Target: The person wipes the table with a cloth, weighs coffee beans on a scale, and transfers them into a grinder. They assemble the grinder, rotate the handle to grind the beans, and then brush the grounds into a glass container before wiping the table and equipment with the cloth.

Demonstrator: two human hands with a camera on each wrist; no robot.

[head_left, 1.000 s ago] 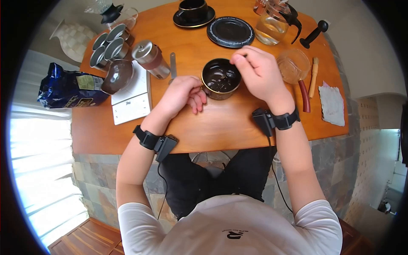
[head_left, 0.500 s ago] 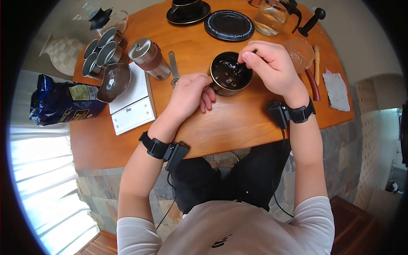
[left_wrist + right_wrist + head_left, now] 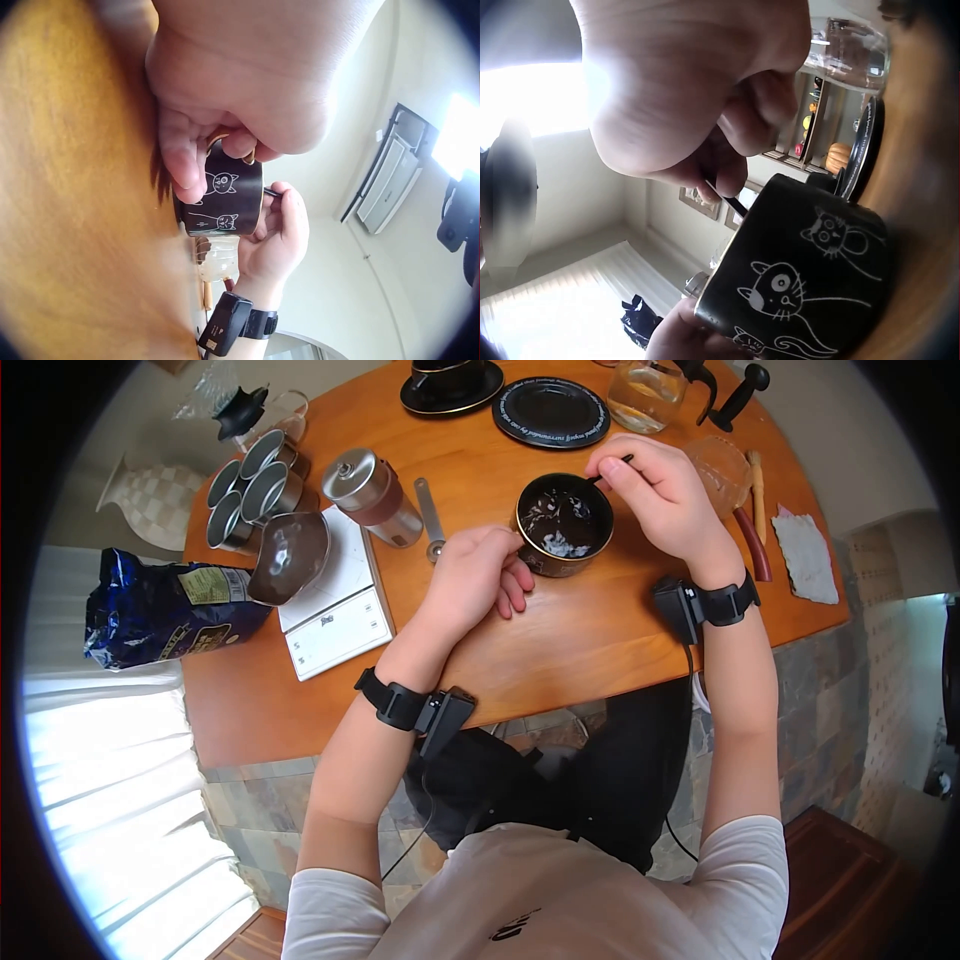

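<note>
A black mug (image 3: 545, 564) with a gold rim stands on the wooden table, dark liquid inside it; white cat drawings show on its wall in both wrist views. My left hand (image 3: 475, 575) grips the mug's gold handle (image 3: 217, 137). Above the rim on the far right side, my right hand (image 3: 660, 490) pinches a thin dark stirring utensil (image 3: 736, 206) between thumb and fingers. Its lower end is hidden inside the mug.
Left of the mug are a measuring spoon (image 3: 428, 510), a coffee grinder (image 3: 390, 520), a white scale (image 3: 340, 640), a brown bowl (image 3: 290, 555) and a blue bag (image 3: 160, 615). Beyond lies a black plate (image 3: 550, 412). A glass vessel (image 3: 715, 465) and cloth (image 3: 805, 555) are to the right.
My right hand and the utensil have shifted round the mug's rim, and the reflections on the liquid differ. My left hand keeps the mug's handle. The whole head view has shifted.
</note>
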